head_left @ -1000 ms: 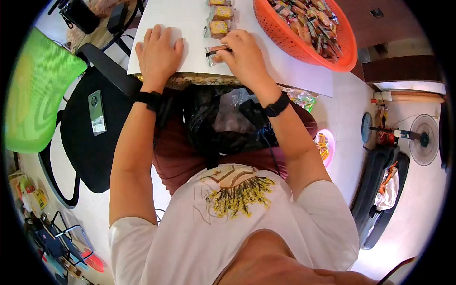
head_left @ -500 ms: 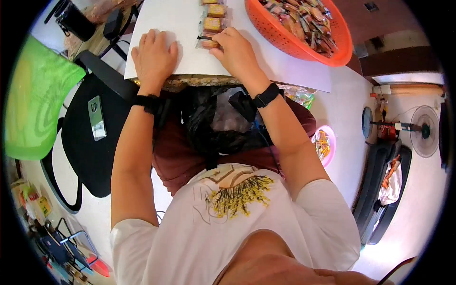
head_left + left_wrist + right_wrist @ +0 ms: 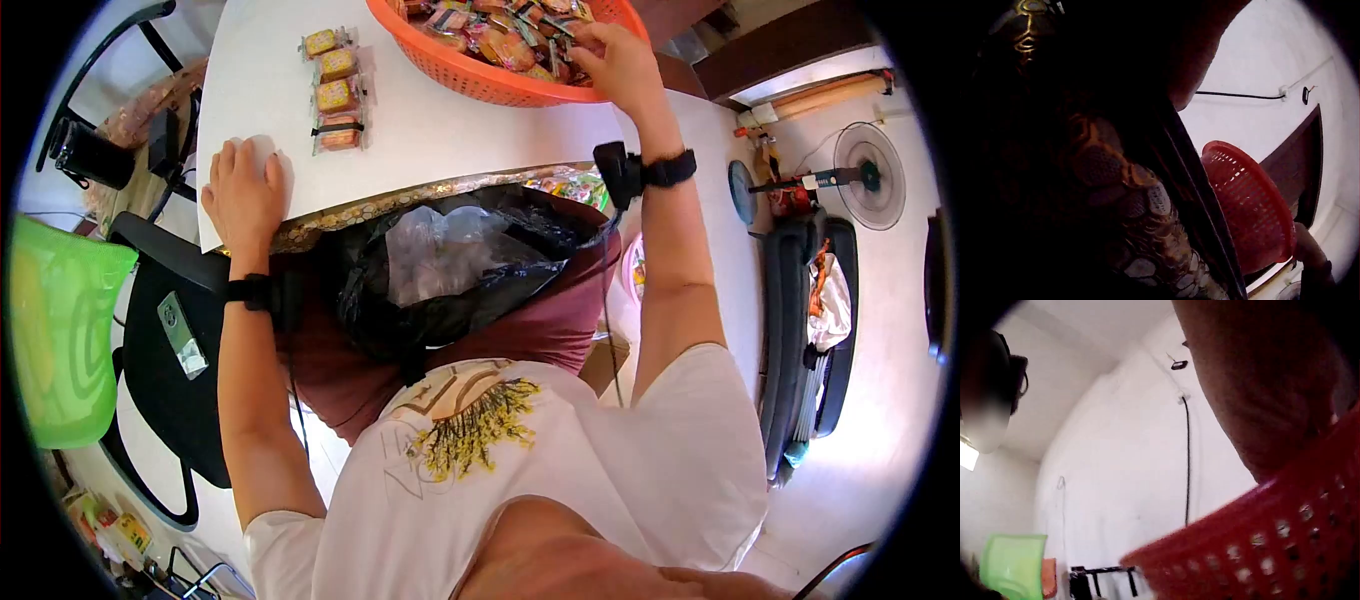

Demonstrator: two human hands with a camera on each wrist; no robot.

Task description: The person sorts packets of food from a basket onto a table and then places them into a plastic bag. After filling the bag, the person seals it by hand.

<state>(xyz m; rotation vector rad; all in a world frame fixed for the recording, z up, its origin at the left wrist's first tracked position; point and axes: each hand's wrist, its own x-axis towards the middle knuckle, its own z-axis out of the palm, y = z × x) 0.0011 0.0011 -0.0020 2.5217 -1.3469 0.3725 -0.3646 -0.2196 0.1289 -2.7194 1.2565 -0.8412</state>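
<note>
My left hand [image 3: 244, 195] lies flat on the white table [image 3: 420, 150], its fingers straight, near the front left edge. Over the right rim of the orange plastic basket [image 3: 480, 80] reaches my right hand [image 3: 622, 68], its bent fingertips among the wrapped snack cakes [image 3: 505, 40] that fill it. I cannot tell whether the fingers pinch one. To the right of the left hand, several wrapped cakes stand in a row; the nearest cake [image 3: 338, 132] has a black band across its wrapper. In the right wrist view, the perforated red-looking basket wall [image 3: 1260, 550] rises below the hand.
A black plastic bag [image 3: 370, 310] with clear wrapping inside lies on the person's lap, against the table's front edge. At left is a black chair seat [image 3: 170, 390] with a phone [image 3: 182, 335] on it. A fan [image 3: 868, 176] stands far right.
The right hand slid a banded cake up to the near end of the row, let it go, and moved right into the basket. The left hand stays on the table while the head view shifts.
</note>
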